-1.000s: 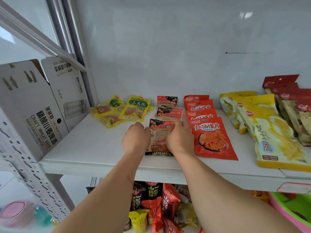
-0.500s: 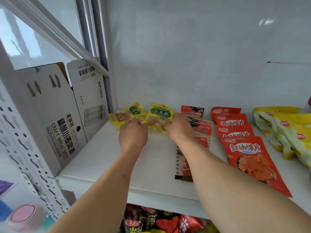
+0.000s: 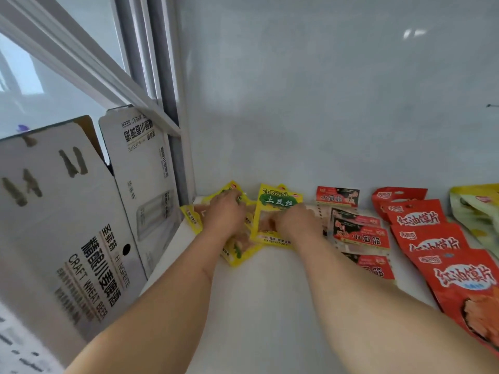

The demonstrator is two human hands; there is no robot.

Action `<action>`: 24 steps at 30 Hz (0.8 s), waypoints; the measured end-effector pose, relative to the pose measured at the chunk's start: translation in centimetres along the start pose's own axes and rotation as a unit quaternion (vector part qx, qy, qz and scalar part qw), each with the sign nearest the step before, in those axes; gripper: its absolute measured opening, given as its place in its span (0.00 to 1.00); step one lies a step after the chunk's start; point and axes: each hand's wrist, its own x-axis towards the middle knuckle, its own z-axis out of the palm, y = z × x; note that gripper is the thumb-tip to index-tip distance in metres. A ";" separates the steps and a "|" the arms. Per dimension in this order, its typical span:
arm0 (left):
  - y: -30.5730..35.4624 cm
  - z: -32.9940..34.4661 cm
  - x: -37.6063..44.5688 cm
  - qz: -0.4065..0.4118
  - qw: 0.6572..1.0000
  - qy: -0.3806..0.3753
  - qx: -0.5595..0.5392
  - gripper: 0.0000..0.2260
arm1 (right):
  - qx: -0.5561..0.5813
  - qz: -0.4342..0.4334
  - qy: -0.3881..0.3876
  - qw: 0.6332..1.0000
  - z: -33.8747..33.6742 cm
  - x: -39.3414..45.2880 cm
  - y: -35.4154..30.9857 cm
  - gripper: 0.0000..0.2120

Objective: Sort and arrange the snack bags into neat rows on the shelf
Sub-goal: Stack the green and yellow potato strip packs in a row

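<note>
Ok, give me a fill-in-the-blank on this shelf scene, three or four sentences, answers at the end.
1. Both hands, left hand and right hand, rest on the ____ plastic snack bags.
2. The large red foil snack bags overlap in a row at the ____ side of the white shelf.
3. The grey cardboard beer carton stands ____ of the hands.

Missing words: yellow; right; left

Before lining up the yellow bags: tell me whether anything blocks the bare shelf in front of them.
Nothing visible does. Both hands, left and right, already rest on the yellow bags, and the white shelf toward the front edge is bare apart from the forearms.
</note>
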 end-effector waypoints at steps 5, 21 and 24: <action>-0.5 0.6 0.4 0.018 0.991 -0.086 0.102 0.17 | 0.024 0.024 0.008 0.999 0.3 0.9 -0.6 0.31; -1.2 -4.0 -1.3 -0.082 0.979 -0.115 0.147 0.15 | 0.094 -0.001 -0.032 0.995 2.4 0.8 -2.2 0.21; -1.8 -3.9 -0.8 -0.091 0.986 -0.088 0.109 0.13 | 0.128 0.005 -0.028 0.991 2.3 1.3 -2.1 0.10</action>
